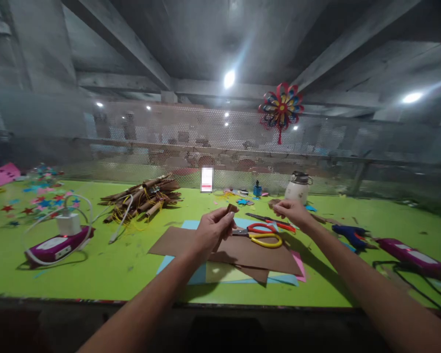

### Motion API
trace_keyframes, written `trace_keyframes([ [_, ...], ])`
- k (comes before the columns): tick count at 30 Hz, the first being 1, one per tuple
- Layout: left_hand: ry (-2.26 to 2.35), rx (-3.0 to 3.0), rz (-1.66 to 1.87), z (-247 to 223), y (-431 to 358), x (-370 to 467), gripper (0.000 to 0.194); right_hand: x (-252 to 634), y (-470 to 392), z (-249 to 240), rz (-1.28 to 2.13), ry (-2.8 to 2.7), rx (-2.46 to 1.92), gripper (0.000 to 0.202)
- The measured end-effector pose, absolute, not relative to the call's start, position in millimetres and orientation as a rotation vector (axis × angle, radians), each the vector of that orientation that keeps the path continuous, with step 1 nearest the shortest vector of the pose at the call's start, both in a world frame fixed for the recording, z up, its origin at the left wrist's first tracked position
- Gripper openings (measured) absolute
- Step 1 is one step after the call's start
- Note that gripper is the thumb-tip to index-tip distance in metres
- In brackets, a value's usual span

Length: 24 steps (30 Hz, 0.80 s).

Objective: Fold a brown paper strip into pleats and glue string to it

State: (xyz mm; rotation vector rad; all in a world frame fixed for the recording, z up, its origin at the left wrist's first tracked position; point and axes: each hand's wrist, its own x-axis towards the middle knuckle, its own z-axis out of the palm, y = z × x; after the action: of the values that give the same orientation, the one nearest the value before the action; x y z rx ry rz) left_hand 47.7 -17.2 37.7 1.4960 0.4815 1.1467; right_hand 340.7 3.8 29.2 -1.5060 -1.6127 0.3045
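One head-worn view looks forward and down, its edges seemingly blurred.

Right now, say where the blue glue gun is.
In the head view, the blue glue gun lies at right on the table, between your right hand and a purple power strip.

1. Open on the tabletop [127,267] between left power strip [59,244] and brown sheet [176,240]; edged farther back by white cable [123,220].
2. Blocked far left of centre by piled brown rolls [150,198].
3. Obstructed at centre by scissors [242,232].
4. Closed off behind by perforated screen [172,125]; crowded before it by lidded bottle [296,190].
5. Hindered at right by blue glue gun [350,235], right power strip [413,257].
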Motion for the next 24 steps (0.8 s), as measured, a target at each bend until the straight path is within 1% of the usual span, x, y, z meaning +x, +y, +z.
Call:
trace_keyframes([
  [6,0.538,1.499,1.128,39.9,-17.5,48.8,0.032,371.5,5.6,7.1,0.186,-1.658,-1.661,0.031],
  [10,0.545,1.506,1.062,36.9,-14.1,50.7,0.029,355.8,-9.8,23.7,0.188,-1.766,-1.611,0.029],
  [13,0.509,1.559,1.001,33.2,-11.0,52.1,0.026,336.3,-24.7,45.3,0.175,-1.963,-1.439,0.032],
  [15,0.517,1.659,0.965,30.7,-9.3,52.8,0.025,324.4,-34.3,56.4,0.271,-2.048,-1.401,0.031],
  [17,0.556,1.783,0.936,27.9,-8.6,53.5,0.022,312.3,-43.6,62.8,0.442,-2.077,-1.318,0.033],
  [19,0.586,1.906,0.909,24.4,-8.9,54.2,0.018,297.7,-52.1,65.1,0.605,-2.045,-1.184,0.044],
  [21,0.589,2.034,0.896,20.6,-9.8,54.4,0.015,280.7,-58.7,64.4,0.678,-2.057,-1.090,0.054],
  [22,0.585,2.100,0.898,18.8,-10.1,54.2,0.015,272.2,-60.9,63.2,0.672,-2.099,-1.074,0.051],
  [24,0.580,2.221,0.921,16.0,-10.5,53.0,0.015,257.9,-62.8,59.4,0.639,-2.166,-1.070,0.033],
])
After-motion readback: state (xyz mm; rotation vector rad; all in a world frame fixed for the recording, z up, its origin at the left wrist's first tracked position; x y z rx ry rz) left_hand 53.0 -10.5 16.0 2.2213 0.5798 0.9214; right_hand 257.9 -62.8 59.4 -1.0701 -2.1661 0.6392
